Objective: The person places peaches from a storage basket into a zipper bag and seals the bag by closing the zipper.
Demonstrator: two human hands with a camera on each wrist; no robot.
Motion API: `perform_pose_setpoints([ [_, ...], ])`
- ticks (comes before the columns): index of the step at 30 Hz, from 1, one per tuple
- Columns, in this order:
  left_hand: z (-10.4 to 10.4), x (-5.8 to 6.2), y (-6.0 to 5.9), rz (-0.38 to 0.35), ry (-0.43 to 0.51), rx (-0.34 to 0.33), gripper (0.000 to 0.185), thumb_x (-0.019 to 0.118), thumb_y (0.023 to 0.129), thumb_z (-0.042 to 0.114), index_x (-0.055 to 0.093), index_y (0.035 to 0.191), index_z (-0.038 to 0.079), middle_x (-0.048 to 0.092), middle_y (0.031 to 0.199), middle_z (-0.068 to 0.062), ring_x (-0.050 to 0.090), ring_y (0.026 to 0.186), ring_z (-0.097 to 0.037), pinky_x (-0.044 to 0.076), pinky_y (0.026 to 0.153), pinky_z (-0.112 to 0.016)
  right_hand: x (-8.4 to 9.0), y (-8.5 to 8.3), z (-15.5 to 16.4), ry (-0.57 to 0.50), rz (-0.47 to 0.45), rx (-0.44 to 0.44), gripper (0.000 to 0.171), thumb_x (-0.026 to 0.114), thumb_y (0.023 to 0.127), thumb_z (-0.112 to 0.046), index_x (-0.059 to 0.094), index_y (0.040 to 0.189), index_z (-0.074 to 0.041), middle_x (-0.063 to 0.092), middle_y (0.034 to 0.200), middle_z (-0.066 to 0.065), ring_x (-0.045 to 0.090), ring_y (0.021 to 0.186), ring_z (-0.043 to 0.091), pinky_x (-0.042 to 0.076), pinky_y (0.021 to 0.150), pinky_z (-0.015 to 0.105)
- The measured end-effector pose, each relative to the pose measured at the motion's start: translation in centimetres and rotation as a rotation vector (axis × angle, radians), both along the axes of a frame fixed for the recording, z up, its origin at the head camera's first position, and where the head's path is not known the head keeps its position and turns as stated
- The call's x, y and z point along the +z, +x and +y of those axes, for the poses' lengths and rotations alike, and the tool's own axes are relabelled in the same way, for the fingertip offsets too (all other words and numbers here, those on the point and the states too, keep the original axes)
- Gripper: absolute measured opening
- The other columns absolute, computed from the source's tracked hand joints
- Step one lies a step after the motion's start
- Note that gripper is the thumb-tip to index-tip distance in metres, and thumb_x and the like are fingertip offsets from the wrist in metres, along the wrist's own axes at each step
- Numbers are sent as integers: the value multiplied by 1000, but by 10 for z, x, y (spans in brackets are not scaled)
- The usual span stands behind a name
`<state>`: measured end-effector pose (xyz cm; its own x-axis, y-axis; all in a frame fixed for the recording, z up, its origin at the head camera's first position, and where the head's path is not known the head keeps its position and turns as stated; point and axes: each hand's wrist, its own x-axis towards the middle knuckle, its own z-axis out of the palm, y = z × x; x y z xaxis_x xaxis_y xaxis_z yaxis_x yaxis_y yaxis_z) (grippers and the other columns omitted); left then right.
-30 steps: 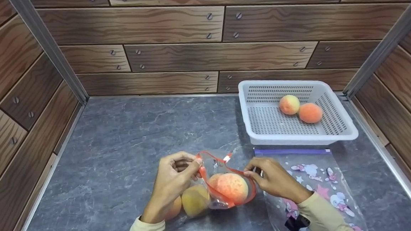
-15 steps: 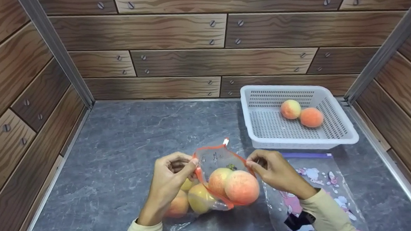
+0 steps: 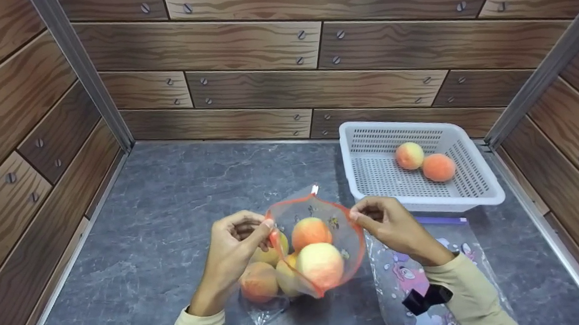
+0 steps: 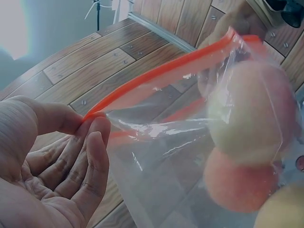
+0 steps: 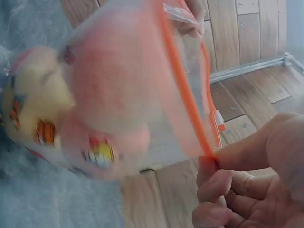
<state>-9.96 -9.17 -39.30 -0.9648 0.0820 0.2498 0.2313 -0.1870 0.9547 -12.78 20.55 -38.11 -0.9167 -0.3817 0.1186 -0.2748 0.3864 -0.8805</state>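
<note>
A clear plastic zip bag point(image 3: 345, 249) with an orange-red rim is stretched wide between both hands, its mouth facing up. My left hand point(image 3: 239, 246) pinches the left side of the rim between thumb and forefinger; the left wrist view shows the same pinch on the orange strip point(image 4: 156, 71). On the opposite side, my right hand point(image 3: 389, 227) pinches the rim with thumb and fingertip. Several peaches lie in the bag, among them a pale one point(image 3: 320, 265) near the mouth and an orange one point(image 3: 311, 234) behind it. A white slider point(image 3: 315, 189) sits at the rim's far corner.
A white perforated basket point(image 3: 422, 202) holding two peaches point(image 3: 409, 155) stands at the back right. Under the right forearm lies a second clear bag point(image 3: 412, 275) with a purple zip point(image 3: 441, 220) and cartoon prints. Wood-patterned walls point(image 3: 249, 84) enclose the grey tabletop point(image 3: 195, 178).
The bag's mouth has been pulled wider, from a narrow loop to a round opening. My right hand has shifted up and slightly outward. The peaches inside have shifted.
</note>
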Motion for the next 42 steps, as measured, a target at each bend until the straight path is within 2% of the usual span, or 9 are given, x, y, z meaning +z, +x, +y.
perform_pose_setpoints([
  [7, -3, 1, 2, 2, 10, -1, 12, 72, 90, -1, 68, 89, -12, 71, 77, -16, 66, 62, -18, 58, 57, -28, 4, 0, -3, -23, -2, -28, 13, 65, 98, -7, 68, 96, 5, 66, 83, 9, 58, 67, 8, 47, 59, 19],
  [12, -4, 2, 3, -4, -3, 3, 12, 73, 91, 2, 69, 89, -10, 71, 78, -16, 65, 62, -18, 58, 57, -29, 8, 0, -2, -13, 25, -64, 11, 66, 98, -6, 69, 96, 5, 66, 84, 9, 59, 68, 8, 48, 60, 19],
  [16, -5, 4, 4, 11, -9, 23, 12, 73, 90, 1, 69, 89, -10, 71, 77, -16, 66, 62, -19, 58, 57, -30, 15, 1, -3, 2, 29, -50, 13, 66, 98, -8, 69, 97, 4, 67, 85, 9, 60, 70, 9, 50, 62, 20],
  [21, -6, 6, 9, 10, -7, 61, 12, 72, 91, 1, 69, 89, -11, 70, 74, -15, 67, 61, -20, 58, 56, -30, 24, 1, -4, -21, 35, -77, 13, 66, 97, -7, 69, 98, 6, 67, 86, 8, 62, 72, 9, 52, 67, 20],
  [24, -4, 6, 11, 12, -3, 70, 13, 72, 91, 0, 68, 88, -12, 71, 73, -16, 68, 60, -20, 58, 55, -29, 30, -2, -6, 27, 86, -82, 10, 67, 97, -7, 70, 96, 3, 66, 82, 6, 59, 68, 9, 51, 62, 20],
  [27, 0, 7, 13, 13, -2, 85, 14, 72, 91, 0, 68, 87, -13, 71, 72, -16, 69, 59, -20, 58, 54, -29, 34, -8, -8, 125, 159, -65, 9, 67, 97, -8, 70, 94, -1, 64, 78, 3, 55, 65, 9, 47, 57, 20],
  [33, 11, 7, 25, -49, 42, 128, 15, 73, 90, 0, 68, 87, -14, 72, 74, -18, 71, 59, -24, 61, 54, -37, 39, -21, -10, 249, 233, -52, 8, 66, 97, -7, 70, 92, -4, 64, 78, 0, 54, 67, 10, 47, 59, 22],
  [37, 17, 7, 31, -80, 75, 146, 14, 72, 89, 0, 66, 87, -13, 72, 75, -21, 72, 61, -29, 62, 57, -43, 36, -29, -14, 299, 285, -20, 7, 65, 97, -6, 70, 92, -5, 63, 78, -1, 54, 68, 10, 47, 60, 23],
  [42, 21, 4, 29, -62, 97, 175, 15, 72, 90, 0, 63, 90, -12, 71, 76, -20, 72, 65, -31, 63, 62, -44, 26, -30, -16, 341, 331, 21, 6, 67, 97, -6, 68, 91, -7, 61, 77, -3, 52, 66, 9, 45, 59, 23],
])
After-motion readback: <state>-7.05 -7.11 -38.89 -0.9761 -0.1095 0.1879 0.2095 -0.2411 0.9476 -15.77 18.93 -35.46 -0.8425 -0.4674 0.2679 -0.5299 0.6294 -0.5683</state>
